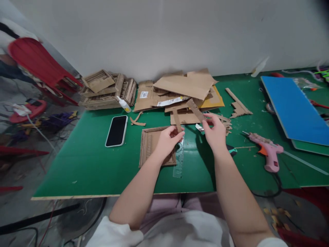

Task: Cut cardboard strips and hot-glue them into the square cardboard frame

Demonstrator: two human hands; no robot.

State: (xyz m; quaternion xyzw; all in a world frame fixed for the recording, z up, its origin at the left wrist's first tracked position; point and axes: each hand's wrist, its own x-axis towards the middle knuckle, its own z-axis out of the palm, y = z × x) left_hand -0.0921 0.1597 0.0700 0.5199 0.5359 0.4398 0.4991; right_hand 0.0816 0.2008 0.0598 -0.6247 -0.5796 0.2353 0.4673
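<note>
One narrow brown cardboard strip is pinched by the outstretched left hand, which hides the far right corner of a square cardboard frame on the green table, the right hand pinching a wider strip.

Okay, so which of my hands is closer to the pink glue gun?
Your right hand. It's left of the pink glue gun, holding a cardboard strip; your left hand is farther left, over the cardboard frame.

PASSAGE: bench front-left corner, ahead of phone | BLOCKED: rear-centre edge, cardboard pile | OBSTACLES: right side, glue gun, blue board
</note>
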